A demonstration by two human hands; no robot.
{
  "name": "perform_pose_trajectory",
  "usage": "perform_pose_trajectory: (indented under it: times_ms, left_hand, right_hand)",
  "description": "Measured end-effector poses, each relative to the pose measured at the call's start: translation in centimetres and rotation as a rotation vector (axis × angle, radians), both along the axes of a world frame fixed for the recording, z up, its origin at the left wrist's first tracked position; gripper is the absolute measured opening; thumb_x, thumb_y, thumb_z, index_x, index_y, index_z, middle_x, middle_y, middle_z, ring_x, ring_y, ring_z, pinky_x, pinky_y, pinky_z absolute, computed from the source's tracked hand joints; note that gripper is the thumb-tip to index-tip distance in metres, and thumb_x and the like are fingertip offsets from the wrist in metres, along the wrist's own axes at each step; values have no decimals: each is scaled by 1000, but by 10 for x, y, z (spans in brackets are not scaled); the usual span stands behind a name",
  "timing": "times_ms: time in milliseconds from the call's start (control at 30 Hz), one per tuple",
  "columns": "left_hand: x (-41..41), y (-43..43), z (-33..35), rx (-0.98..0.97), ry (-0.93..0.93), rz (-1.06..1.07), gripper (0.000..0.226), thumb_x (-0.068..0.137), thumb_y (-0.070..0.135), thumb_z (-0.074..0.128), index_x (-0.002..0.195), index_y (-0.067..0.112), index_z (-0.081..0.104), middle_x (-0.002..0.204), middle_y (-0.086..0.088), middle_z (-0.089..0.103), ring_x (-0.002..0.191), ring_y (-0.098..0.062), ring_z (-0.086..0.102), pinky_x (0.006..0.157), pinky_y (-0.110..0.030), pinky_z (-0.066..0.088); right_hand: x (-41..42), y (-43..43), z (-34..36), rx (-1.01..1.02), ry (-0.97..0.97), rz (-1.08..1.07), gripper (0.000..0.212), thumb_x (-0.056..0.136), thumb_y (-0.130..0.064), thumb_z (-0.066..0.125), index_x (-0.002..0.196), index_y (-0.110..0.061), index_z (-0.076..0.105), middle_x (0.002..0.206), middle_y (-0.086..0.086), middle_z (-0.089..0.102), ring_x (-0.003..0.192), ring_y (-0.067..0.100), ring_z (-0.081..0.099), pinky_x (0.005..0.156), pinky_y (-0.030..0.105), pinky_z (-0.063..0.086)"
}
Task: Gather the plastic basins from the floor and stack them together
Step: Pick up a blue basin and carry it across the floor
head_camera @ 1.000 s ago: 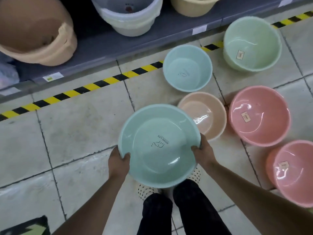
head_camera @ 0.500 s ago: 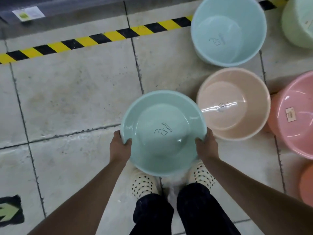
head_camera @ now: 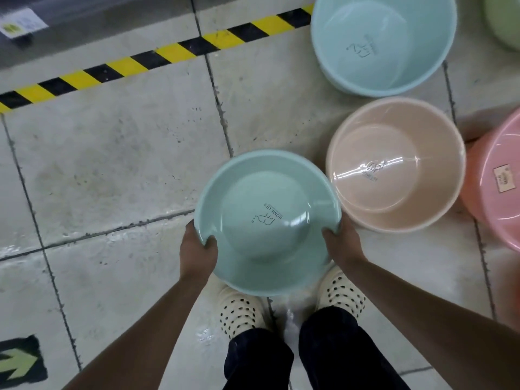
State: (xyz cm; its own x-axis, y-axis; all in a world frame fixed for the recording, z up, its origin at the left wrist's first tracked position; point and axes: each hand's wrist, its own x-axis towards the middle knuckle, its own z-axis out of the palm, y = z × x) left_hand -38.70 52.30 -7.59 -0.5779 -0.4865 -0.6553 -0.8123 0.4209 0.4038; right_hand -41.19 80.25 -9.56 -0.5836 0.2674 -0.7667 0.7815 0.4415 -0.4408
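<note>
**One basin in hand, the rest on the floor**

- Teal basin [head_camera: 267, 218] held level over the person's shoes [head_camera: 242, 311], mouth up, nothing nested in it.
- Left hand [head_camera: 197, 249] and right hand [head_camera: 343, 243] each grip the near rim on opposite sides, thumbs hooked over the edge. The fingers underneath are hidden.
- Not yet gathered: beige basin [head_camera: 394, 164] just ahead and right of the right hand; blue basin [head_camera: 382, 43] farther ahead of it; pink basin [head_camera: 498, 187] well out to the right; a green basin [head_camera: 506, 21] cut off at the far corner.
- My read: early in the job, one of at least five picked up and no stack begun.
- Edges: the held rim overlaps the beige rim from this angle. I cannot tell whether they touch or how much height separates them.
- Room: bare floor tiles [head_camera: 112, 164] ahead and left of the left hand, up to the striped tape [head_camera: 157, 57]. The right side is crowded.
</note>
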Motion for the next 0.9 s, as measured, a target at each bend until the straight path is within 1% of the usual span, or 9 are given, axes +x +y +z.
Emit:
perform_pose_trajectory:
  times_ms: [100, 167, 300, 367, 500, 633, 733, 800, 900]
  left_hand:
    - [-12, 1, 28, -6, 69, 44, 48, 85, 2, 55, 131, 15, 54, 107, -2, 62, 96, -27, 58, 85, -41, 51]
    - [-20, 4, 54, 8, 92, 81, 46, 85, 1, 55, 127, 18, 58, 102, -1, 63, 93, -26, 59, 79, -37, 49]
    - [-44, 15, 113, 7, 127, 103, 42, 84, 0, 56, 121, 19, 62, 95, 0, 66, 83, -22, 61, 63, -26, 43]
    - [-60, 26, 144, 6, 149, 56, 40, 84, 1, 56, 118, 18, 63, 89, 4, 66, 81, -22, 63, 58, -24, 42]
    - [-97, 68, 202, 48, 203, -86, 43, 85, -1, 58, 123, 20, 61, 95, 4, 66, 83, -20, 62, 65, -25, 44]
    - [-139, 122, 230, 82, 202, -250, 48, 85, 0, 61, 130, 17, 59, 108, -5, 67, 95, -26, 60, 79, -33, 47]
    - [-166, 164, 236, 116, 141, -373, 50, 85, 2, 63, 132, 14, 56, 115, -10, 67, 104, -32, 61, 86, -39, 51]
    - [-176, 190, 235, 145, 103, -401, 50, 85, 4, 65, 133, 13, 54, 118, -12, 66, 105, -32, 61, 88, -41, 52]
    - [-185, 220, 223, 193, 63, -390, 50, 86, 2, 64, 133, 13, 51, 113, -10, 64, 95, -26, 58, 81, -32, 48]
  right_hand:
    - [-16, 7, 19, -61, -15, -41, 54, 82, 0, 53, 133, -16, 52, 107, 5, 65, 102, 30, 61, 79, 34, 49]
    - [-25, 9, 41, -97, -9, -58, 54, 81, -2, 52, 132, -18, 51, 106, 5, 66, 100, 30, 62, 80, 40, 53]
    - [-42, 20, 95, -146, 37, -130, 50, 82, -1, 51, 127, -21, 53, 95, -3, 64, 92, 23, 59, 71, 29, 46]
    - [-48, 34, 126, -158, 51, -182, 49, 82, 0, 50, 125, -22, 55, 94, -6, 64, 90, 22, 60, 69, 30, 49]
    - [-50, 75, 184, -157, 67, -289, 54, 83, -2, 51, 132, -25, 53, 104, -4, 67, 97, 22, 64, 80, 40, 57]
    - [-50, 128, 223, -98, 72, -372, 47, 87, -7, 54, 132, -23, 52, 108, 3, 67, 96, 25, 64, 81, 41, 55]
    - [-50, 166, 241, -25, 85, -433, 48, 88, -6, 56, 134, -20, 51, 109, 3, 65, 97, 26, 60, 81, 36, 49]
    - [-50, 185, 244, -1, 98, -484, 55, 87, -4, 56, 138, -23, 50, 112, 1, 64, 103, 27, 59, 86, 37, 48]
    - [-47, 207, 233, 17, 81, -552, 53, 87, -4, 56, 136, -22, 52, 116, 6, 65, 105, 31, 60, 90, 44, 51]
